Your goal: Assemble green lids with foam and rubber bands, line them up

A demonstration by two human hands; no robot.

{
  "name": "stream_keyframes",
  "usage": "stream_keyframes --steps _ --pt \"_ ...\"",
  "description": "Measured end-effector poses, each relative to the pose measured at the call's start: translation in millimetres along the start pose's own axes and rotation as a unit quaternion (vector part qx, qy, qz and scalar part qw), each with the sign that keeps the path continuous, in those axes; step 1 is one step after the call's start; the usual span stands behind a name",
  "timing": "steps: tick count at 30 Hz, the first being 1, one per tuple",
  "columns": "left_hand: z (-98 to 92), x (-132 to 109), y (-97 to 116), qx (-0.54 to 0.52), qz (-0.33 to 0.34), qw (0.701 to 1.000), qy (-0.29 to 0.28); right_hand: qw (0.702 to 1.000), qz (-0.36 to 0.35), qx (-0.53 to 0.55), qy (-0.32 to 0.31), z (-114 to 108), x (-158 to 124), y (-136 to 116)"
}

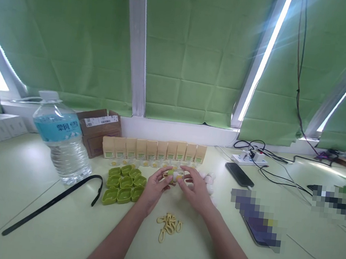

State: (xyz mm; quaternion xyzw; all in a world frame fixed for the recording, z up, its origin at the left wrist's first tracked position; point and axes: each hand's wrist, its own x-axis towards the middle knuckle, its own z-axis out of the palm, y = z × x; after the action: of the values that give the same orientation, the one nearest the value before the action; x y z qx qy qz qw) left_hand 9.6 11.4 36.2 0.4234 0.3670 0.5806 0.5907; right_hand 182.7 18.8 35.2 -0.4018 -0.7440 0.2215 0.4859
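My left hand [155,185] and my right hand [196,188] meet over the pale green table [30,197], fingers pinched together on a small green and white piece [174,174] with a yellow loop at it. A heap of yellow loops [169,224] lies just below my hands. Several green caps [124,184] sit in rows to the left of my left hand. Behind my hands stands a row of several tan cards [154,149]. Small white pieces [209,180] lie to the right of my right hand.
A large water bottle [60,138] stands at the left with a black strap [54,201] in front of it. A brown carton [98,130] sits behind the cards. A phone [239,174], a power strip [250,158] and cables lie at the right. Green blinds [193,53] hang behind.
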Motion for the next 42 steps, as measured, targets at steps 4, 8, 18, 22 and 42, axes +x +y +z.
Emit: stream_keyframes --steps 4,8,18,22,42 --pt "0.0 0.3 -0.3 -0.011 0.001 1.0 0.002 1.0 0.009 0.009 -0.005 -0.4 -1.2 -2.5" --pt "-0.9 0.7 -1.8 -0.023 0.006 1.0 0.001 1.0 0.006 0.008 -0.002 0.3 -1.6 -3.9" --pt "-6.7 2.8 0.3 -0.088 -0.02 0.996 -0.013 1.0 -0.011 -0.003 -0.016 0.4 -0.9 0.7" --pt "-6.2 1.7 1.2 -0.091 -0.021 0.996 -0.015 1.0 -0.014 -0.007 -0.019 0.3 -0.8 0.5" --pt "-8.3 -0.3 1.3 -0.084 -0.015 0.992 -0.096 0.999 -0.028 -0.024 -0.02 0.7 -2.0 -5.3"
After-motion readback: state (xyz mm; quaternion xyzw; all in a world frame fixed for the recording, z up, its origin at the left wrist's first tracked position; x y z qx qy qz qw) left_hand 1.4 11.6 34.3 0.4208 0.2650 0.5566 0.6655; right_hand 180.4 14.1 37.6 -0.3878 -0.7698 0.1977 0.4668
